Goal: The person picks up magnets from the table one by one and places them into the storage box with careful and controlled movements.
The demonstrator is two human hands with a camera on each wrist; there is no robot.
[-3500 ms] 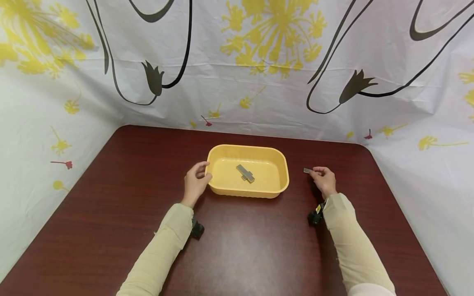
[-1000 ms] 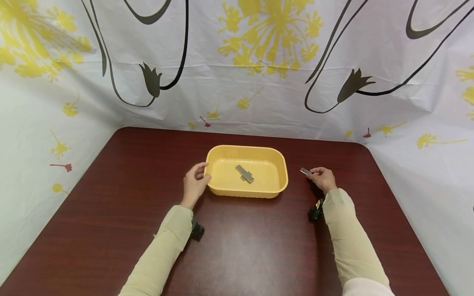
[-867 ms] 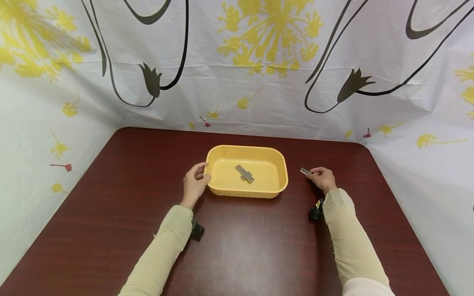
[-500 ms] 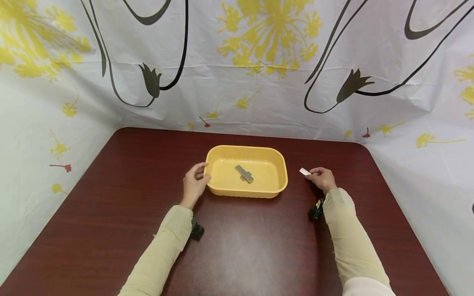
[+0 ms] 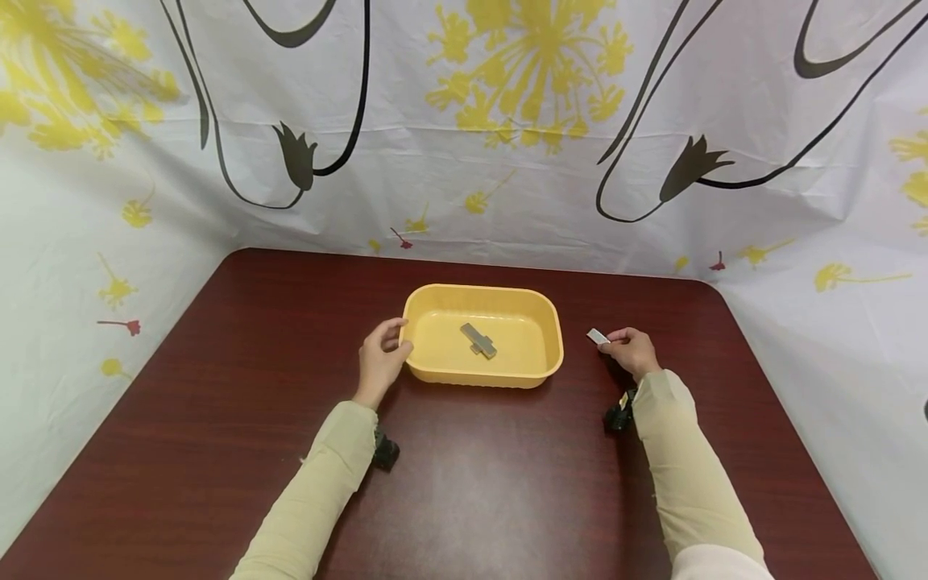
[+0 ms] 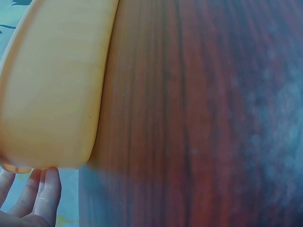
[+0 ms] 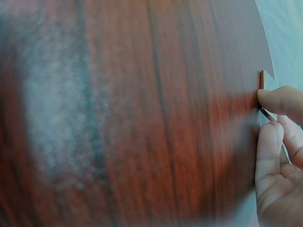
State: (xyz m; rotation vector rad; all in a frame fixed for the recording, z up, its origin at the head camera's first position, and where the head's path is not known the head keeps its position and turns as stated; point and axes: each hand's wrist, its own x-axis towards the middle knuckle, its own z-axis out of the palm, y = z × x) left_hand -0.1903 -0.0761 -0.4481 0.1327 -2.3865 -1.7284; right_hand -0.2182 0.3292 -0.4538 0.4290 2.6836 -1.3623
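Note:
A yellow plastic basin (image 5: 482,379) stands near the middle of the table. Two flat grey-brown bars (image 5: 478,340) lie in it, one across the other. My left hand (image 5: 380,358) holds the basin's left end, thumb and fingers at the rim; the left wrist view shows its fingertips (image 6: 53,177) against that end. To the right of the basin, my right hand (image 5: 632,352) pinches a small flat rectangular piece (image 5: 598,336) with a light face, apart from the basin. In the right wrist view the thumb and fingers (image 7: 269,137) partly hide this piece.
The dark red wooden table (image 5: 464,483) has rounded far corners. A white curtain (image 5: 435,161) with yellow and dark plant prints hangs along its back and sides. Small black cameras (image 5: 619,412) sit at both wrists.
Since the oldest frame, my right hand has shifted slightly left and turned the small piece, so its light face shows more. My left hand stays at the basin, and the bars lie still.

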